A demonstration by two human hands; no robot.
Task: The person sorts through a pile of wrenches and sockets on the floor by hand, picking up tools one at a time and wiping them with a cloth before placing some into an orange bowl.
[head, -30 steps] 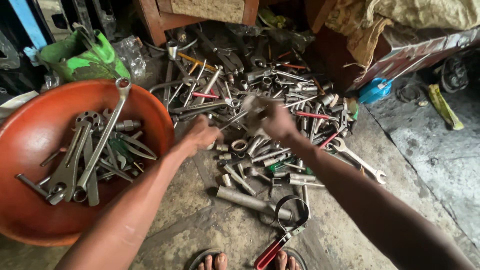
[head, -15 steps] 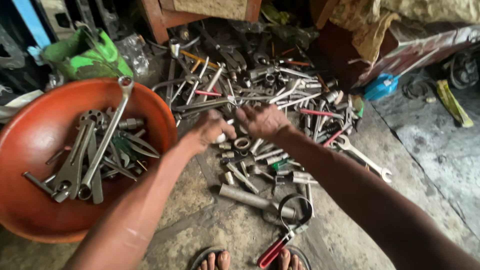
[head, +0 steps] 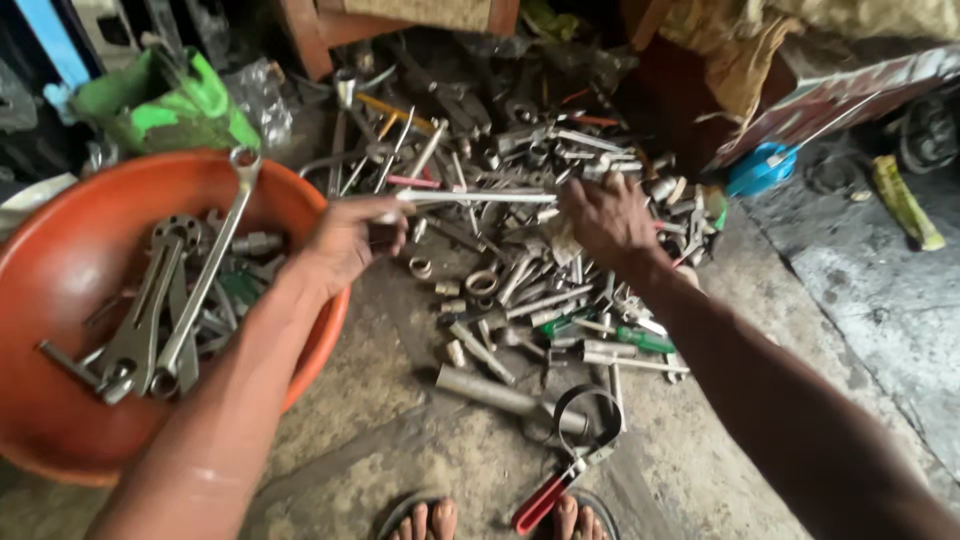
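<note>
Two hands over the tool pile point(head: 530, 200) on the concrete floor point(head: 400, 440). Left hand point(head: 350, 240) now drawn back toward the orange basin point(head: 60, 300), clear of the pile's middle where it sat half a second ago; left grip narrow, closed on a long thin metal rod point(head: 480, 197) running out level to the right of the grip. Right hand point(head: 605, 220) shifted to the far end of that rod, fingers curled down into the pile; cannot tell whether closed on anything. Rod lifted above the heap, no longer lying in it. Basin just left of the left grip, wrenches point(head: 190, 290) already inside. Judged: sorting under way, rod picked, most of the pile not yet cleared. Red-handled strap tool point(head: 570, 450) below both grips, near the sandalled feet point(head: 440, 520), untouched
</note>
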